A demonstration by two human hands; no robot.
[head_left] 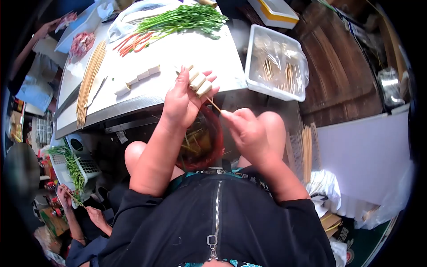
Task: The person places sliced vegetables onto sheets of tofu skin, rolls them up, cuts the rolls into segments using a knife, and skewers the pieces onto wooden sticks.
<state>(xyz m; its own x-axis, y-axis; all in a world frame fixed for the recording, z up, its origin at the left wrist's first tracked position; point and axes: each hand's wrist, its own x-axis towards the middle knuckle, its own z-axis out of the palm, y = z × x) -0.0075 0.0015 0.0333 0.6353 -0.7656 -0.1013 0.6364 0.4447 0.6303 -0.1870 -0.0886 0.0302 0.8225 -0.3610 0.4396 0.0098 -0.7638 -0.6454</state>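
Note:
My left hand (182, 100) is palm up over the table's front edge, with several short pale rolls (200, 84) lying side by side on its palm and fingers. From the right, my right hand (242, 127) pinches the end of a thin wooden skewer (214, 105), whose other end meets the rolls. How far the skewer passes into them is hidden. On the white table (164, 53), a row of similar pale pieces (143, 75) lies left of my hands. Long bamboo skewers (91, 82) and a knife (95, 92) rest further left.
Green stalks with leaves (178, 22) lie at the table's back. A translucent tub (250, 66) holds bagged skewered pieces. Below my hands is a red basin (216, 133). Co-workers' hands show at upper left (44, 30) and lower left (94, 215), near a basket of greens (89, 165).

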